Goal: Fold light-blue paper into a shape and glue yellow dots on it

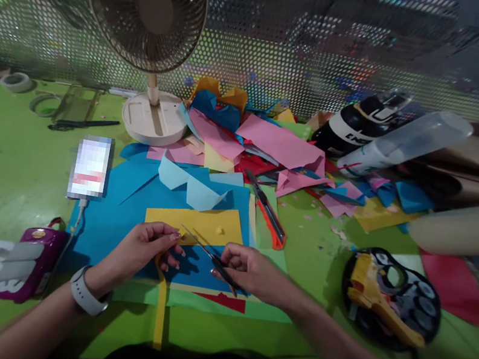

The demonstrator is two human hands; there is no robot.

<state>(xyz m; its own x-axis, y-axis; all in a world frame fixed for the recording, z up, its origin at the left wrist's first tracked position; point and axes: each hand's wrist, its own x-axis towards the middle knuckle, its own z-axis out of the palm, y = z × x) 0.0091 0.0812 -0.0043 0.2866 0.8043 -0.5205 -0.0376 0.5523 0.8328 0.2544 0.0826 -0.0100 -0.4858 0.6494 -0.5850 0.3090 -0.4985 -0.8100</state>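
My left hand pinches a thin yellow paper strip, whose long tail hangs down over the table's front. In my right hand is a pair of small dark scissors, its fingers wrapped round the handles and the blades pointing left toward the left fingertips. Beneath both hands lies a yellow paper sheet with a small yellow piece on it. Under that is a blue sheet on top of other coloured sheets. A pale blue cut paper shape rests just beyond.
An orange box cutter lies right of the sheets, and a glue gun sits farther right. Paper scraps, a fan and bottles stand behind. At left are a phone and a purple power strip.
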